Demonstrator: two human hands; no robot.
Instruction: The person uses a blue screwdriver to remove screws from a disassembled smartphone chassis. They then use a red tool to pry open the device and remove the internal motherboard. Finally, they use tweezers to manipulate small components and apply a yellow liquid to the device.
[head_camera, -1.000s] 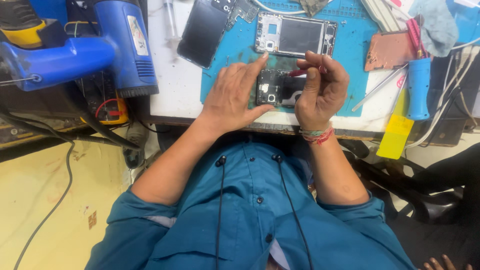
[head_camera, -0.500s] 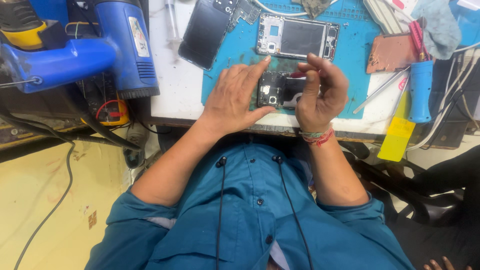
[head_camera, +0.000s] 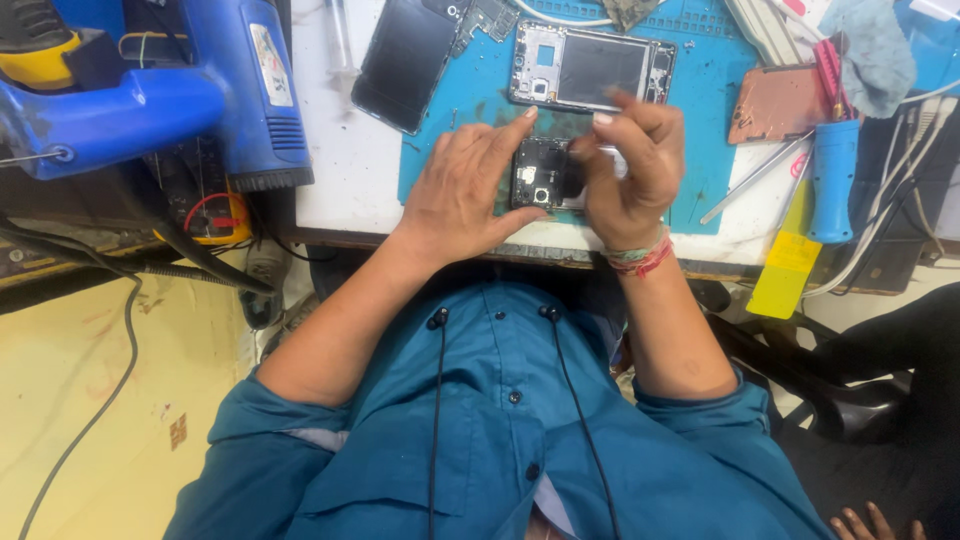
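Observation:
A small dark phone part (head_camera: 540, 172) with camera openings lies on the blue work mat (head_camera: 700, 120) near the table's front edge. My left hand (head_camera: 465, 190) rests flat beside it, its thumb and fingertips steadying the part's left side. My right hand (head_camera: 628, 165) is curled over the part's right side, the fingers pinched together above it; what they pinch is hidden. Just beyond lies an opened phone frame (head_camera: 592, 66) with its inside showing.
A black phone panel (head_camera: 398, 62) lies at the mat's left edge. A blue hot-air gun (head_camera: 190, 85) sits far left. On the right are a copper-coloured back cover (head_camera: 775, 103), a blue-handled tool (head_camera: 832, 180), metal tweezers (head_camera: 752, 178), a yellow pry card (head_camera: 786, 270) and cables.
Both hands stay on the small phone part. My right hand's fingers have shifted slightly over it; nothing else on the table has moved.

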